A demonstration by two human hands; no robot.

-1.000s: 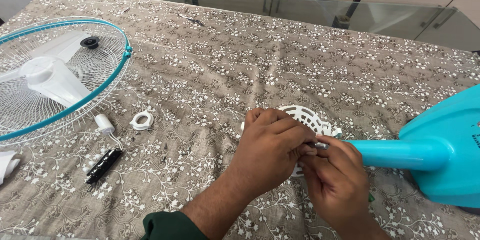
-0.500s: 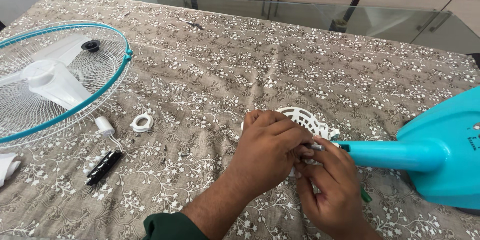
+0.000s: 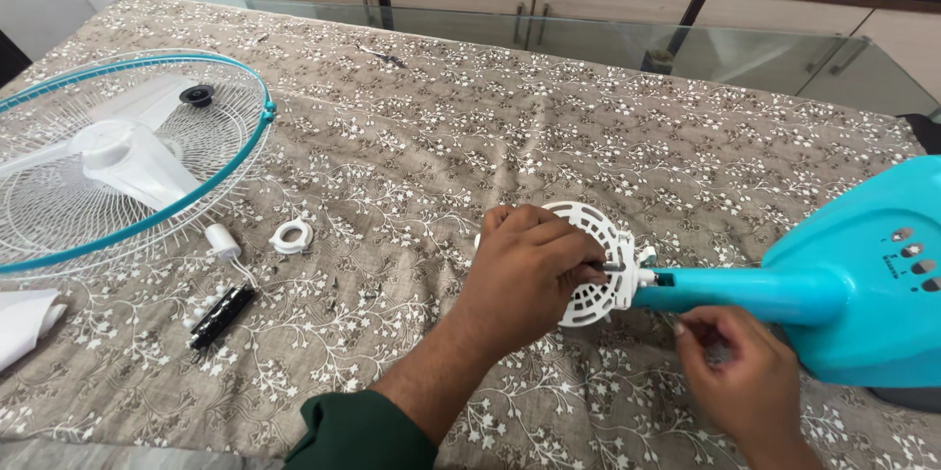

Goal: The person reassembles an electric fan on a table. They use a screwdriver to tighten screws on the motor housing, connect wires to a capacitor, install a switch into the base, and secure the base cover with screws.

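Left hand [image 3: 524, 269] cups the near face of a white round slotted plate [image 3: 591, 259] at the end of the turquoise fan neck [image 3: 745, 292], fingers curled and pressed to the plate, fingertips pinching at a small grey metal stub at its hub; the hold looks meant to keep the plate steady on the neck. Plate stands on edge, tilted, just above the floral tablecloth [image 3: 490, 127], touching the neck's white collar. Right hand [image 3: 747, 387] sits apart from the plate, below the neck and near the turquoise fan base [image 3: 863, 274], fingers loosely bent; cannot tell whether it holds anything, since the fingertips are turned away and blurred. Base is cut off by the right edge of the view. To the left, well apart: a fan guard with teal rim [image 3: 127, 156] lying flat with the white fan blade [image 3: 123, 156] inside it, likely set aside out of the way; near it a white ring nut [image 3: 291, 236], a small white cap [image 3: 222, 240] and a black strip-like part [image 3: 222, 315] of uncertain kind. Small specks beside them may be screws, too small to confirm.
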